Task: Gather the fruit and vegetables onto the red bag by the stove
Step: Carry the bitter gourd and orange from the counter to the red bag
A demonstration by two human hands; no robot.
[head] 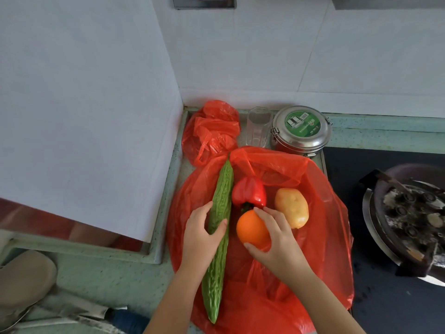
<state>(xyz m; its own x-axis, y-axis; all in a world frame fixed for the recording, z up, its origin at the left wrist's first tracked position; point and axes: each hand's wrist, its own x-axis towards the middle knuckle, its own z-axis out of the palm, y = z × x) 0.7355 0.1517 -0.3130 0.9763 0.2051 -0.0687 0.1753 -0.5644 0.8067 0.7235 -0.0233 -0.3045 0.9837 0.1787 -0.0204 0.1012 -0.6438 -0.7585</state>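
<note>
Both hands are down on the red bag (320, 249), spread flat on the green surface (115, 278) just left of the stove (385, 297). The left hand (201, 235) wraps the bitter gourd (218, 237) around its middle, fingers (220, 229) clamped over it, thumb on its left side; the gourd lies lengthwise along the bag's left edge. The right hand (277, 244) cups the orange (251, 229), fingers curled on its far side, thumb at the near side. Just beyond the orange sits the red pepper (249, 191), with the potato (291, 207) to its right, both on the bag. At the far wall a second, crumpled bag (212, 131), a glass (257, 127) and a steel tin (299, 130) line up. A dark pan (409, 208) rests on the stove.
</note>
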